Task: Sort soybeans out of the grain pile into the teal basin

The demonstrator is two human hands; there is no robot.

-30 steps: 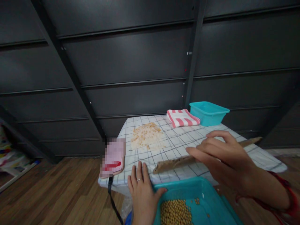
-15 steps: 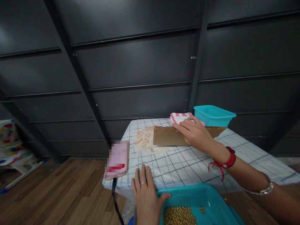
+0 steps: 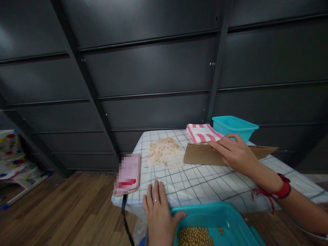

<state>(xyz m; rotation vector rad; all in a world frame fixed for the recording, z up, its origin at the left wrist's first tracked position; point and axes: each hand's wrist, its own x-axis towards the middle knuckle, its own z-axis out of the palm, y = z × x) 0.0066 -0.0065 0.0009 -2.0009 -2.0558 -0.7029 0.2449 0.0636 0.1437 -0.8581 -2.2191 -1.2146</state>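
My right hand (image 3: 234, 153) grips a flat brown cardboard strip (image 3: 202, 154) held on edge over the checked tablecloth (image 3: 205, 182), just right of a pile of mixed rice and yellow grains (image 3: 164, 152). My left hand (image 3: 159, 213) rests at the table's near edge, fingers flat on the cloth, thumb over the rim of a teal tray (image 3: 217, 212) that holds yellow beans (image 3: 194, 236).
A red-and-white striped folded cloth (image 3: 203, 132) and a second teal tub (image 3: 234, 126) sit at the table's far side. A pink phone (image 3: 128, 173) with a black strap lies at the left edge. Dark panelled wall behind, wood floor to the left.
My right hand carried the cardboard strip out over the table toward the grain pile, then drew it back to the right, uncovering the pile. My left hand stayed put.
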